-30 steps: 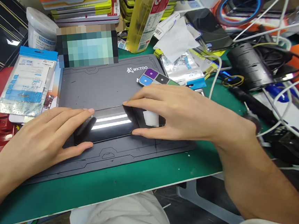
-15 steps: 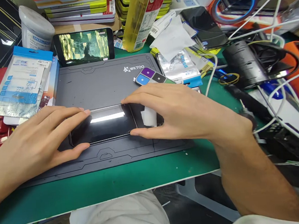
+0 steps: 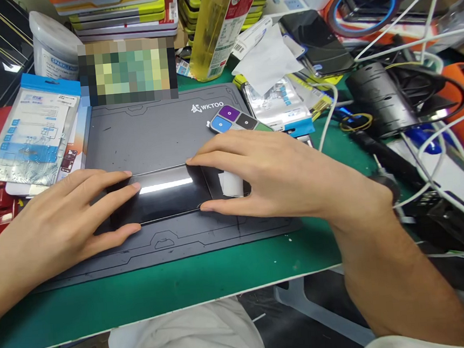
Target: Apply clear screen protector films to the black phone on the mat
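A black glossy smartphone [image 3: 169,198] lies sideways and face up on the grey work mat [image 3: 138,128], with a bright light streak across its screen. My left hand [image 3: 73,215] grips its left end, the thumb at the near edge, one fingertip at the far edge and another on the glass. At its right end, my right hand [image 3: 256,177] pinches the far and near corners between fingers and thumb. Under the right palm shows a white paper or tape piece [image 3: 232,185] over something dark, partly hidden.
A remote-like pad with coloured squares [image 3: 231,119] lies beyond my right hand. Behind the mat stand a pixelated screen [image 3: 129,69], a yellow bottle [image 3: 219,29] and a white tub [image 3: 56,46]. Foil packets [image 3: 33,132] lie left; cables [image 3: 429,151] tangle at right.
The fingers of my left hand have spread slightly, with one now on the glass and one at the far edge. The phone and my right hand have barely moved. The propped screen is now pixelated.
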Demonstrator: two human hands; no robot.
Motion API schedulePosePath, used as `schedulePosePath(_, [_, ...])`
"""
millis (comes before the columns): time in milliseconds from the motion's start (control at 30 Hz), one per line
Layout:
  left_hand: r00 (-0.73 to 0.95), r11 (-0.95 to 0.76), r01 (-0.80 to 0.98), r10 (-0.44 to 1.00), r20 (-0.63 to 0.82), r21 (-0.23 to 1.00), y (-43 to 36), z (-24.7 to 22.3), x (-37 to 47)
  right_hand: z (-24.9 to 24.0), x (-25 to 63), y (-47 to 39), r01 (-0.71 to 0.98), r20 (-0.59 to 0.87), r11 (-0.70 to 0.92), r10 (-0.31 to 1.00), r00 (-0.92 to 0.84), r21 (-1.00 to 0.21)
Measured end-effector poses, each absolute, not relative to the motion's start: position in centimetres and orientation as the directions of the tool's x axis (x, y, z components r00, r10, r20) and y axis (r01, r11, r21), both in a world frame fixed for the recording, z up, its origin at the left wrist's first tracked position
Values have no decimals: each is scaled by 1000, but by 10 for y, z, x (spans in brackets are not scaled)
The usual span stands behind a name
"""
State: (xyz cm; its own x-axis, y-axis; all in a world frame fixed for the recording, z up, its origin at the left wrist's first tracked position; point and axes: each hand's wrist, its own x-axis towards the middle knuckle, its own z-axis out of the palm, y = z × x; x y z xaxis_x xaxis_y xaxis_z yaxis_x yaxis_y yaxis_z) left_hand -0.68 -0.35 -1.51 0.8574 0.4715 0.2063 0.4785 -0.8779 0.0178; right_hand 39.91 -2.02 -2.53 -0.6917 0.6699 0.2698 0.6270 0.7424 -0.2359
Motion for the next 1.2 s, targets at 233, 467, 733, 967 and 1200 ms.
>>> schedulePosePath(233, [855, -880, 473, 471, 216, 44, -4, -16, -7, -24, 400, -20, 620, 255, 742, 671, -697, -255])
schedulePosePath(467, [842, -869, 487, 494, 217, 88, -3, -19, -7, -24, 400, -19, 615, 267, 750, 662, -701, -243])
schedulePosePath(733, [832, -858, 499, 513, 213, 120, -2, -18, -7, -26, 401, -19, 634, 251, 731, 682, -687, -250])
schedulePosePath(967, [853, -876, 479, 481, 205, 63, -1, -18, -9, -27, 401, -18, 619, 264, 740, 673, -691, -264])
schedulePosePath(1200, [835, -860, 501, 510, 206, 100, -5, -17, -4, -29, 401, -18, 629, 252, 719, 694, -675, -295])
